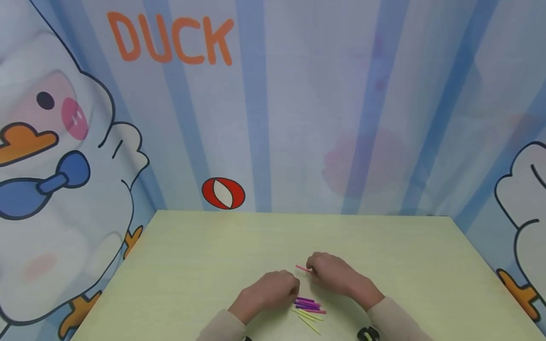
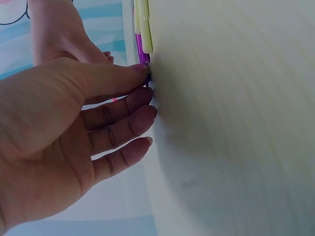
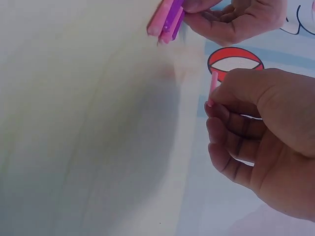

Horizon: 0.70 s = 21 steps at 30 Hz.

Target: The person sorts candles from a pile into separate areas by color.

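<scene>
My right hand (image 1: 334,274) pinches a short thin pink stick (image 3: 213,87) between thumb and forefinger, raised over the table; its other fingers are curled in the right wrist view. My left hand (image 1: 269,290) is lower and to the left, with thumb and forefinger pinching the near end of a purple stick (image 2: 142,53) at the tabletop. That stick lies among a small bundle of purple and pink sticks (image 1: 308,307). Just in front of the bundle are several pale yellow sticks (image 1: 308,317), loosely spread at slight angles.
The pale yellow table (image 1: 192,255) runs back to a curtain (image 1: 294,118) with blue stripes, a printed duck and the word DUCK. A dark object (image 1: 368,333) shows beside the right sleeve (image 1: 396,319) at the bottom edge.
</scene>
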Tool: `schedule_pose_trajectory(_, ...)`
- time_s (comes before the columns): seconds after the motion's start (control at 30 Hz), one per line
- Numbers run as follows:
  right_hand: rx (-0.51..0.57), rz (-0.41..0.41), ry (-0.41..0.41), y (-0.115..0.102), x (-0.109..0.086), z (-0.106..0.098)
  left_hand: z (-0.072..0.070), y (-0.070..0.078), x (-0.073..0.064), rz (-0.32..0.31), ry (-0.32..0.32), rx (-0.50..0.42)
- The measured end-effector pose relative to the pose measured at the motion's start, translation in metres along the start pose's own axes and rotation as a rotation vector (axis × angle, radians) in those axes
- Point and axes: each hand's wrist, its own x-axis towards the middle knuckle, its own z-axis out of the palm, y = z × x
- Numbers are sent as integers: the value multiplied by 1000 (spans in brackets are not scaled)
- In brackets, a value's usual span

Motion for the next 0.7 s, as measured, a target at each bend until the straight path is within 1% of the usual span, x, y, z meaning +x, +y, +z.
schedule_pose_trajectory(0.1,-23,5,10,2,3,-1,-1,0,-1,6,7,8)
schedule_pose_trajectory(0.33,-34,15,34,10,12,1,-2,-1,0,15,20,30)
schedule_pose_trajectory(0.53,-44,22,33,14,15,4,-1,0,-2,25,13,36)
schedule_pose_trajectory(0.7,-36,37,26,18,19,6,-1,-1,-1,18,14,30)
